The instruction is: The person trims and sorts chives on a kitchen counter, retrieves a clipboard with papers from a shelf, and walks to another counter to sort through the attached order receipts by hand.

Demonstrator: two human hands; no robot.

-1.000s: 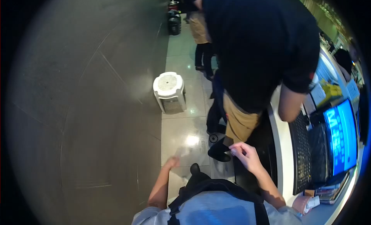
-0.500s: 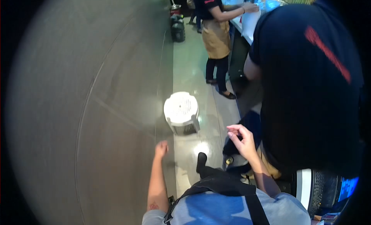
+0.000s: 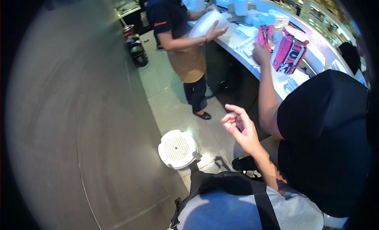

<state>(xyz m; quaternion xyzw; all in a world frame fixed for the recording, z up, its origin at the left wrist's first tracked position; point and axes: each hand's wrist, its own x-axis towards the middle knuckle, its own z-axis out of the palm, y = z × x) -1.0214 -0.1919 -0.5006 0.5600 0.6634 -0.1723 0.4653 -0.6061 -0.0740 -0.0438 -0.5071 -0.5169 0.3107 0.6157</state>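
My right hand [image 3: 242,131] is raised in front of me, holding nothing, with its fingers loosely bent and apart. It touches no object; the nearest person, in a black cap [image 3: 319,107] and dark shirt, stands just to its right. My left hand is out of view. Down to the left of my right hand stands a white round stool [image 3: 177,149] with a perforated top, beside my leg and close to the wall.
A grey wall [image 3: 106,123] runs along my left. At the white counter [image 3: 254,60], one co-worker holds a white plastic-wrapped bundle [image 3: 207,22]. Another co-worker's hand [image 3: 261,54] is near pink printed packs [image 3: 290,52]. Dark bins [image 3: 137,52] stand farther back.
I have come closer to the stool and my view has turned towards the counter. My left hand has left the view. The capped co-worker's arm now reaches over the counter.
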